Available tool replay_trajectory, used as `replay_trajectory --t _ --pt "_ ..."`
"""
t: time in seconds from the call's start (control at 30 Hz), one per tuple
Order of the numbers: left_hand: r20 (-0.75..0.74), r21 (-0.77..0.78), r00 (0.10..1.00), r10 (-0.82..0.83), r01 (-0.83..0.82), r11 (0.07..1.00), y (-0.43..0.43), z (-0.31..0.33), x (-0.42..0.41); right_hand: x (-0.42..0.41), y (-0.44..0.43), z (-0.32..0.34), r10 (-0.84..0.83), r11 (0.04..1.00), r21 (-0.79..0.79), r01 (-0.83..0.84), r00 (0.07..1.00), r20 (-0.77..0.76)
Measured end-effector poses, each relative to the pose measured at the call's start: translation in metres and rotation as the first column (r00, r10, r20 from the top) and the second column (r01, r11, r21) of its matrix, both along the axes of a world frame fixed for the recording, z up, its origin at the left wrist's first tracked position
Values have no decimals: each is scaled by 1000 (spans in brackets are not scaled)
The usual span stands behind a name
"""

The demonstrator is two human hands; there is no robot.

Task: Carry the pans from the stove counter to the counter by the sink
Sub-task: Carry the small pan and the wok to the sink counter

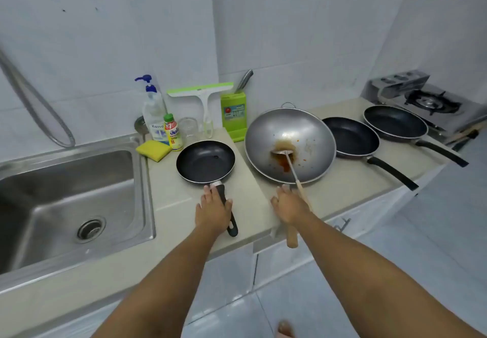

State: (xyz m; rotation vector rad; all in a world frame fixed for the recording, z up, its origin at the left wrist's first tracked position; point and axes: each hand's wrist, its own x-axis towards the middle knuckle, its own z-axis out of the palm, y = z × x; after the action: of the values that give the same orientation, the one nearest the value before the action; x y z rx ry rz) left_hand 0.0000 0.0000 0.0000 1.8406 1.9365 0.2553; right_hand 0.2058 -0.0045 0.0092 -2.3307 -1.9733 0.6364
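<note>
Left hand [214,210] on small pan [205,161] handle, seemingly gripping.

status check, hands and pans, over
Left hand on small black frying pan handle beside steel sink. Right hand at steel wok handle. Two black pans remain.

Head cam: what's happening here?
A person is shifting pans toward the sink. The left hand rests on the small frying pan handle beside the sink; the right hand is at the dirty wok handle. Two more black pans wait nearer the stove.
</note>
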Motion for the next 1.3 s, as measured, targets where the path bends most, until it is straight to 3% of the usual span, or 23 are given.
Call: replay_trajectory --t 0.1,0.27,0.47,0.7,0.8,0.9,1.0,1.2,1.3 --pt "235 -44 953 190 -185 982 -3 -9 7 10 -3 -16 -57 997 -48 55 998 -40" --pt "456 -95 801 388 -389 916 -6 -27 17 27 -3 -50 -143 985 -118 127 981 -134" --pt "551 -137 688 471 -483 865 -2 -36 31 45 5 -78 -294 950 -216 225 881 -371" --pt "608 -236 587 534 -508 828 6 -32 53 48 20 -84 -469 882 -303 362 750 -467" --pt "693 -360 411 592 -515 778 15 -28 58 44 24 -90 -551 834 -326 445 650 -524" --pt "763 -490 180 621 -465 737 20 -26 59 41 29 -92 -661 737 -397 547 462 -592" --pt "750 -572 61 658 -438 693 25 -27 54 44 34 -93 -723 669 -484 565 343 -599" --pt "731 -584 85 677 -437 684 40 -39 49 54 53 -92 -764 601 -612 514 145 -628" --pt "724 -570 97 683 -473 672 40 -41 53 54 59 -85 -750 600 -584 547 130 -648"
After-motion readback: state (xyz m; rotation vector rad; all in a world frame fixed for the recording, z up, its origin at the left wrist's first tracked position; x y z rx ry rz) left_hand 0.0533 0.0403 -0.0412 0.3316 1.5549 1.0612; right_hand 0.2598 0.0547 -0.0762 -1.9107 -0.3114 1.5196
